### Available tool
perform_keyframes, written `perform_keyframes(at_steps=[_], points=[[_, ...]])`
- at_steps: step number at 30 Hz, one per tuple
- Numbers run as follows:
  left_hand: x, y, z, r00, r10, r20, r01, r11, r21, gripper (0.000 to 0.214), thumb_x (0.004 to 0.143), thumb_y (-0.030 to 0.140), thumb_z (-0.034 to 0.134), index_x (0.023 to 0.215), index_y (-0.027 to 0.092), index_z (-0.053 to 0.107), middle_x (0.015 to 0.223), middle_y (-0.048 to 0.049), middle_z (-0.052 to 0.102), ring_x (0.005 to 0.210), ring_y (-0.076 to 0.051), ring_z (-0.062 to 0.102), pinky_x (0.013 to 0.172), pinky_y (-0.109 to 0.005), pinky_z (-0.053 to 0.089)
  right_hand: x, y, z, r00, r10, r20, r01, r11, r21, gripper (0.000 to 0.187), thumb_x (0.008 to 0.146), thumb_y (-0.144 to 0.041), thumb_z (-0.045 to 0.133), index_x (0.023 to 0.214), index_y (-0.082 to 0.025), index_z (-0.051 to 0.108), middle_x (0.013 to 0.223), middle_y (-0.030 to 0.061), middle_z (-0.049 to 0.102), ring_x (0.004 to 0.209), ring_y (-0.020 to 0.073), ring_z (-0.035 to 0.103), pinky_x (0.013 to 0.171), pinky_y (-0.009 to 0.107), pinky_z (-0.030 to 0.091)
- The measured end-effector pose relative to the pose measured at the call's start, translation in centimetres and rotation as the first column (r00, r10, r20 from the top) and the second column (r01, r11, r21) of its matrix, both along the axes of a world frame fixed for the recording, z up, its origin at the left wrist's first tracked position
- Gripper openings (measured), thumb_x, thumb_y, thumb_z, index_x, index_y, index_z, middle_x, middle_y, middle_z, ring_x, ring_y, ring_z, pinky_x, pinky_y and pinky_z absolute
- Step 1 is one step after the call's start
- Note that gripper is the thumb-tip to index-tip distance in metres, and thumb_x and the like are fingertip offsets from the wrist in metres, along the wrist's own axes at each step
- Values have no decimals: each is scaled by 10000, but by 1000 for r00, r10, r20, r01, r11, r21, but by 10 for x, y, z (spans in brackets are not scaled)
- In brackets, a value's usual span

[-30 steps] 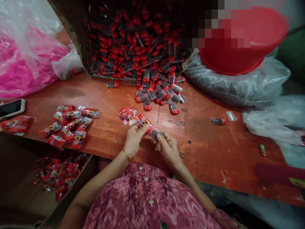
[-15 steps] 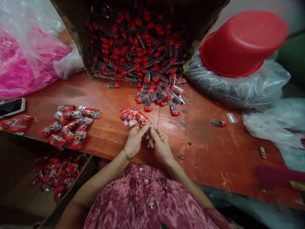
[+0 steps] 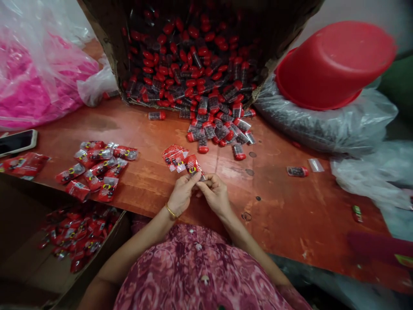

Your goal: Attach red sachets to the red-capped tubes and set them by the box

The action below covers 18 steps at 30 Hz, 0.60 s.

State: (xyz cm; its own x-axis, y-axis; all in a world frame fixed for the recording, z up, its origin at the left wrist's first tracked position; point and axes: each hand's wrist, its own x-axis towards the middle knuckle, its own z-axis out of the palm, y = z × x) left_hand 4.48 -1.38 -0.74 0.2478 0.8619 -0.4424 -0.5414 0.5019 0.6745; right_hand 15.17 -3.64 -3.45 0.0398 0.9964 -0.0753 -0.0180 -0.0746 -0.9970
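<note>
Over the table's front edge, my left hand (image 3: 180,194) and my right hand (image 3: 215,194) meet, fingers pinched together. Between them is a small red printed packet (image 3: 192,163), its near end covered by my fingertips. Both hands seem to grip that end; whether anything is inside the packet I cannot tell. Just left of it lie several flat red packets (image 3: 174,156), fanned over each other. Beyond my hands, small clear tubes with red caps and dark beads (image 3: 222,131) spill out in a heap. A group of filled red packets (image 3: 100,168) lies further left.
A tipped cardboard box (image 3: 111,47) full of capped tubes stands at the back. Below the table's left edge, another box (image 3: 111,237) holds red packets. A phone (image 3: 19,142) and bagged pink material (image 3: 38,82) are left; a red tub (image 3: 335,64) sits on a plastic bag (image 3: 325,127) at right.
My right hand's fingers have closed in against the left at the packet's near end. The dark piece seen between my fingertips is now hidden. The whole view has shifted slightly.
</note>
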Motion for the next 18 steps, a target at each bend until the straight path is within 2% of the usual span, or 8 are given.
perform_keyframes(at_steps=[3,7,9,11,13,15,17,18], points=[[-6,-1,1,999,0,53,5,995,-103,218,630,278,754,716,141,607,635,25,644,545,-71,587,556,-178,466,-2,11,-9,964,-108,245,77,988,130,354,712,-517,635,667,-211,465,517,-61,512,435,89,469,441,214,388],[-31,-1,2,990,-141,-1,136,957,-256,77,750,216,644,794,156,623,716,-28,703,625,-147,664,643,-267,516,-4,26,-10,767,-199,610,-47,931,362,365,697,-545,644,754,-198,547,645,11,600,591,145,546,579,268,454],[-50,1,2,996,-68,-51,50,955,-294,57,798,180,578,778,150,622,742,-49,714,652,-157,677,658,-274,520,5,34,-7,664,-248,706,-119,897,427,404,719,-552,621,875,-183,576,807,75,645,762,198,586,708,322,476],[-72,6,0,981,178,-77,-193,934,-302,161,851,191,502,738,154,610,714,-37,707,667,-136,675,690,-260,519,25,45,-3,541,-321,777,-109,889,444,453,761,-528,585,1024,-160,562,1005,133,631,956,250,558,837,386,447],[-93,13,-1,851,519,-81,-520,813,-261,252,895,249,437,722,170,601,685,-4,694,685,-94,666,747,-228,506,53,55,-3,381,-378,844,-4,912,410,496,797,-467,552,1149,-119,512,1159,182,569,1076,296,495,905,444,399],[-111,18,-2,620,783,-40,-776,606,-174,292,910,327,402,745,192,602,715,21,695,744,-61,659,804,-190,480,81,63,-8,255,-351,901,136,936,326,465,825,-370,511,1194,-89,490,1210,208,535,1086,318,481,914,476,378],[-118,17,-1,468,884,18,-875,466,-130,346,896,431,377,797,198,613,779,8,701,840,-65,653,834,-183,466,99,66,-17,217,-241,946,149,966,211,380,834,-282,465,1161,-97,521,1155,194,569,1044,313,505,888,469,391],[-117,15,0,456,889,38,-879,457,-137,397,882,484,360,833,188,620,814,-18,703,891,-84,648,841,-197,467,104,66,-22,212,-219,952,133,972,194,367,834,-264,447,1155,-104,525,1144,187,576,1028,307,515,871,459,401]])
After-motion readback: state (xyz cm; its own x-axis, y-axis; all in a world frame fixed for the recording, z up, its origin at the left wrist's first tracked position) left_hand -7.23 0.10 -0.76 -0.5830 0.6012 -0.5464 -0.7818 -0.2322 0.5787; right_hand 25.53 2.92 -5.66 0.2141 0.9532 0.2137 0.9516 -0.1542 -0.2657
